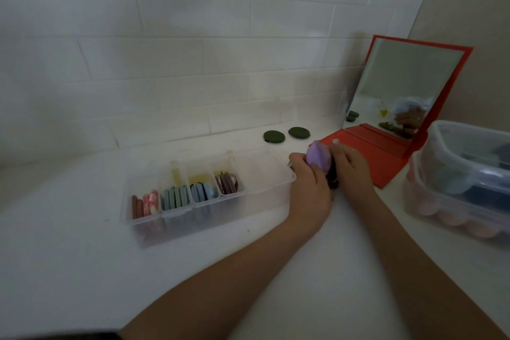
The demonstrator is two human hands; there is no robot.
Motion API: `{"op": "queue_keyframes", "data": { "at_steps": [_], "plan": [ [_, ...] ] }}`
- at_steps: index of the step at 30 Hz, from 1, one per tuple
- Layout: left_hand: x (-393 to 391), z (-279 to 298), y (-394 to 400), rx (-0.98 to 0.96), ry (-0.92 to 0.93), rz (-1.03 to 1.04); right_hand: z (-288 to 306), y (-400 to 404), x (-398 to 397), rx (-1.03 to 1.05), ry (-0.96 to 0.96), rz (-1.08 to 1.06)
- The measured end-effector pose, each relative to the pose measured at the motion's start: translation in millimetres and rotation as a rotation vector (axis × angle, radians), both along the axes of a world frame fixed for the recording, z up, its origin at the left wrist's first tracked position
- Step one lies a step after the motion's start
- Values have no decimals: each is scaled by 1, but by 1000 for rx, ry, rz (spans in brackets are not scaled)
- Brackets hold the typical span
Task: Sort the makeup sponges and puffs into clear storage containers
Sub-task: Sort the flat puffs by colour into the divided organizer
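- White worktop [82, 257] against a white tiled wall, red folding mirror [408, 85] propped at the right.
- Left hand [310, 182] — fingers curled round a purple sponge [318, 157], held just right of the clear divided box [209, 190].
- Right hand [352, 165] grips something dark beside it — can't tell what.
- Two green puffs [287, 134] lie near the wall.
- Clear tubs [458, 179] stacked far right.

A red-framed folding mirror [408, 85] stands open at the right rear of the white worktop [82, 270], its glass tilted back toward the corner and its red base flap lying flat in front. Behind the worktop rises a wall of white brick-pattern tiles [165, 50], meeting a plain beige wall [480, 22] on the right.
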State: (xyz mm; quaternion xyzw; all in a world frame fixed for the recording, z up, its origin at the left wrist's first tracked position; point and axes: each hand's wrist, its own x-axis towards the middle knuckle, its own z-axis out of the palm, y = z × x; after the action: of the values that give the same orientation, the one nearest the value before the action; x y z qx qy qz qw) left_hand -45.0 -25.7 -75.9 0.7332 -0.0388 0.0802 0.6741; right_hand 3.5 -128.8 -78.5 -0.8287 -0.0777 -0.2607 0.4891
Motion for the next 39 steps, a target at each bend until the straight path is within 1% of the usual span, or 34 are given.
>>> {"op": "queue_keyframes", "data": {
  "at_steps": [4,6,9,11,13,16,18,21,26,29,34,36,39],
  "plan": [
    [0,0,1,20,21,10,5,5,-16,204,114,103],
    [2,-3,0,5,34,-21,6,4,-22,322,155,126],
    [5,-5,-2,-163,79,-121,4,0,-27,500,238,170],
    [7,-4,-2,-218,104,-120,4,-1,-28,612,278,194],
    [7,-3,-1,-237,117,-125,3,0,-29,669,279,176],
    [4,-4,2,-212,114,-142,0,-3,-30,705,271,159],
    [3,-5,3,-212,94,-150,0,-5,-30,697,300,168],
    [3,-2,4,-271,95,-159,3,-4,-30,698,343,199],
    [2,-3,9,-369,89,-254,-1,-15,-28,653,263,236],
    [4,-3,10,-446,129,-226,2,-11,-30,700,239,223],
    [7,-4,8,-483,124,-233,4,-13,-32,840,263,276],
    [7,-1,8,-510,155,-227,5,-13,-32,792,279,258],
    [9,5,8,-576,253,-207,4,-9,-31,686,240,241]
  ]
}}
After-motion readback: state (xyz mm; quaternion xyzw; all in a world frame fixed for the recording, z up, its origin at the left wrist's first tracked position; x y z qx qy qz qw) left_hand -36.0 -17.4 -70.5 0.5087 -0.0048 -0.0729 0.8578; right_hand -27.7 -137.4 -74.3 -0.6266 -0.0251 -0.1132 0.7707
